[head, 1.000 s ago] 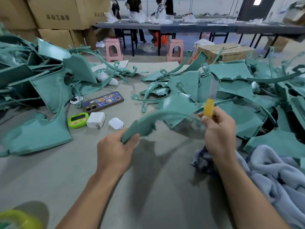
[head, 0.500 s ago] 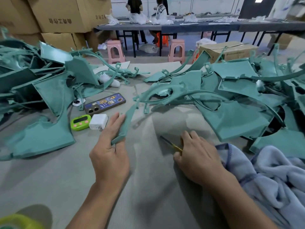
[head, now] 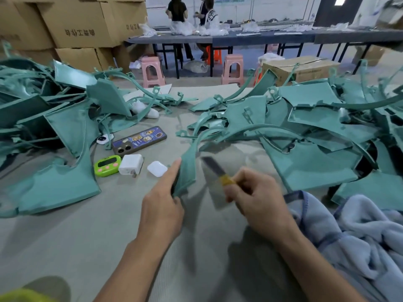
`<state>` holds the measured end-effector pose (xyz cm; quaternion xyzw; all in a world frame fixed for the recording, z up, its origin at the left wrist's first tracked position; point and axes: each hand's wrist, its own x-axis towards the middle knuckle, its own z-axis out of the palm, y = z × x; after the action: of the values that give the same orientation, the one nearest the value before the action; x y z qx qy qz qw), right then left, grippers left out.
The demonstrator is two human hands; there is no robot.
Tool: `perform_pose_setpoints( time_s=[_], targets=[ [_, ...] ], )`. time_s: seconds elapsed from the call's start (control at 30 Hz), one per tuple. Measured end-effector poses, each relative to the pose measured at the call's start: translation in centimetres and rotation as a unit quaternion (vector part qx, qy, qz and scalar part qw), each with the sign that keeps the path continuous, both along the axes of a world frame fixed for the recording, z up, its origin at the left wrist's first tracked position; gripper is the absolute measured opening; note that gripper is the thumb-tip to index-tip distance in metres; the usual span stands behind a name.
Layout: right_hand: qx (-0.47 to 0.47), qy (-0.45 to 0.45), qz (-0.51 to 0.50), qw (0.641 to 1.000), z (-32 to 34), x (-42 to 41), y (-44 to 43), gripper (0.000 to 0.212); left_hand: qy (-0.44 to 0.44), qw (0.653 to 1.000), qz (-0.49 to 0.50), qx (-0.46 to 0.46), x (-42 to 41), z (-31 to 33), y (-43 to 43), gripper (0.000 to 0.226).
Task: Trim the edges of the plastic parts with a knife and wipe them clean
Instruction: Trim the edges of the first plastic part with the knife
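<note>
Knife gripped by the right hand pointed left at the curved part pinched by the left hand.

Right grip lay flat on the grey surface over the yellow-handled knife half a second ago. It is now raised, fingers curled round the handle, blurred blade pointing 10-11 o'clock. Left grip went from lying flat along the curved teal plastic part to holding its near end, tilted up, index finger straight.

Single head view, facing forward-down over table, close above hands
</note>
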<state>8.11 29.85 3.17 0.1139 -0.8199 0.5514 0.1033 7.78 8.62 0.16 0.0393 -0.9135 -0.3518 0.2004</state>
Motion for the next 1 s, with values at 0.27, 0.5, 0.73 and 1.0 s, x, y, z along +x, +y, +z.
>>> perform_pose_setpoints(
  time_s=[0.27, 0.5, 0.73, 1.0],
  targets=[
    [0.010, 0.006, 0.031, 0.999, -0.9, -0.6, -0.1, 0.024, 0.014, 0.999, -0.049, 0.003, -0.1, -0.1, -0.6, 0.079],
    [-0.071, 0.019, -0.039, 0.997, -0.7, -1.7, 0.7, 0.024, 0.136, 0.965, 0.072, 0.214, 1.1, 0.9, -0.5, 0.040],
    [-0.020, -0.116, -0.042, 0.992, -2.2, -6.4, 1.9, 0.025, 0.126, 0.964, 0.039, 0.229, 1.4, 1.2, 0.5, 0.040],
    [-0.170, 0.024, -0.256, 0.951, -1.7, -6.6, 3.2, 0.021, 0.028, 0.994, -0.024, 0.107, 0.4, 1.1, -0.9, 0.077]
  ],
)
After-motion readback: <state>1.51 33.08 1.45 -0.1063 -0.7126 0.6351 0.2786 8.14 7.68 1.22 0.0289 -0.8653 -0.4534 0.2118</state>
